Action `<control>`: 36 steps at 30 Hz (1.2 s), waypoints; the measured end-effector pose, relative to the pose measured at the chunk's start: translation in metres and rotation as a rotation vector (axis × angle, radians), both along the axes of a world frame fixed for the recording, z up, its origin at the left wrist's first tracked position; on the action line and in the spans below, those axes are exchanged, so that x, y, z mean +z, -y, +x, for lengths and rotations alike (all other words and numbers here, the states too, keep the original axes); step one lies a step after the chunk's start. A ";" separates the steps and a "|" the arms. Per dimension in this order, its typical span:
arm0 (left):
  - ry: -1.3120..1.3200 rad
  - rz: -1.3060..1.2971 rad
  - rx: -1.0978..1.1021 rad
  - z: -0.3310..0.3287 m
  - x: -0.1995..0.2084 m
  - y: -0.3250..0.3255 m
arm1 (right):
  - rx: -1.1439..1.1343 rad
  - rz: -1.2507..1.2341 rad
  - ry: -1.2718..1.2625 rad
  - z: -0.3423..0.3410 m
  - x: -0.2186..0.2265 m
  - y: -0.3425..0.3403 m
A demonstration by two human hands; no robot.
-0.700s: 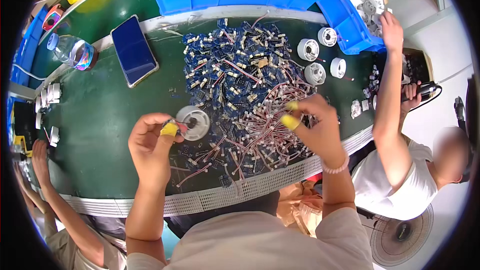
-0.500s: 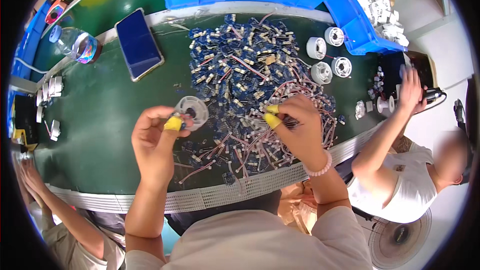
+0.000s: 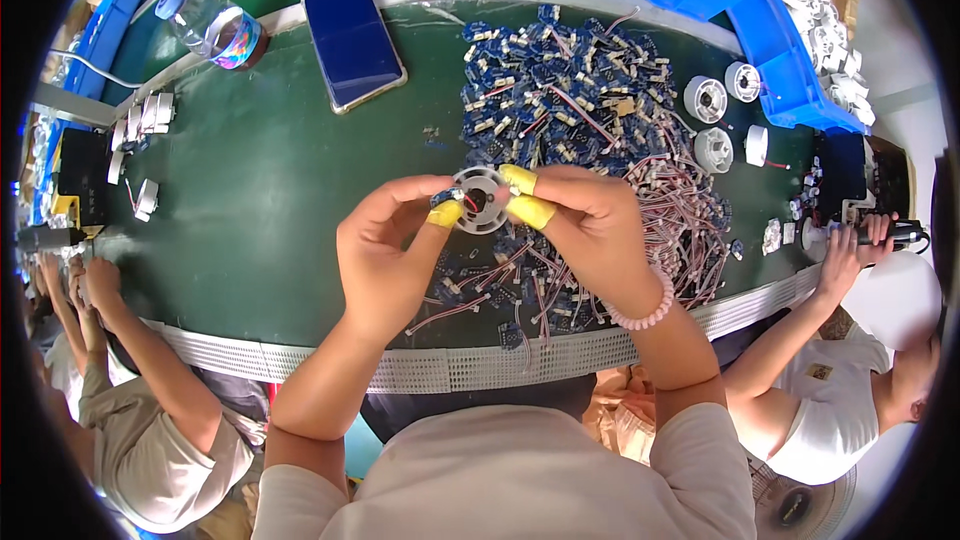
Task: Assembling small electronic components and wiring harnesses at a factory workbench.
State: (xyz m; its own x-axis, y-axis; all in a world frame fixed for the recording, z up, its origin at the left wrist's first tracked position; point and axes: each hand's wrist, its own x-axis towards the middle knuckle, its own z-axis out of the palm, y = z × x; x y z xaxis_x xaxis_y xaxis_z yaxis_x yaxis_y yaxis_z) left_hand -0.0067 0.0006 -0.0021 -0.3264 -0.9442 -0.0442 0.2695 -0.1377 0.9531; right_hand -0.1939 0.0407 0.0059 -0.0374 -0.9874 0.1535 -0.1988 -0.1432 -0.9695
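Observation:
Yellow covers wrap the thumb and index fingertip of my right hand [image 3: 590,225] and the thumb of my left hand [image 3: 400,250]. Between its thumb and fingers, my left hand pinches a small blue circuit board [image 3: 447,196] against a white round plastic housing [image 3: 482,229]. A bit of red wire shows inside the ring. From the right, my right fingertips meet the housing's edge, closed on a small white connector [image 3: 514,191], mostly hidden by them. Behind and beside my hands lies a heap of blue circuit boards [image 3: 560,90], with red-and-white wire leads [image 3: 675,205] on its right.
Several white round housings [image 3: 713,150] stand right of the heap, below a blue bin [image 3: 790,70]. A phone [image 3: 355,40] and a bottle [image 3: 215,30] lie at the back left. More white parts [image 3: 145,120] sit far left. Co-workers' hands [image 3: 850,255] work at both sides.
My right hand has moved left from the wire leads to the housing in my left hand. The hands are now together. The view has shifted left, and one white housing at right now lies turned.

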 end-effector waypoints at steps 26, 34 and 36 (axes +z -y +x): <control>0.193 -0.175 -0.020 0.003 -0.006 0.005 | 0.033 -0.205 -0.389 0.016 -0.005 0.015; 0.154 -0.188 -0.173 0.010 0.005 0.011 | 0.166 -0.256 -0.133 0.007 -0.013 0.016; 0.144 -0.183 -0.243 0.015 0.009 0.012 | 0.207 -0.210 0.036 0.005 -0.015 0.018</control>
State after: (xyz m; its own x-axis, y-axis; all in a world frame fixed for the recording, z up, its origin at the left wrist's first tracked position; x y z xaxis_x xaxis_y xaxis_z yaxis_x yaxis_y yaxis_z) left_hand 0.0085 -0.0114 0.0068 -0.5457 -0.8361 0.0564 0.1100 -0.0048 0.9939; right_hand -0.1894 0.0224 -0.0090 0.1520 -0.9214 0.3576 -0.1109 -0.3755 -0.9202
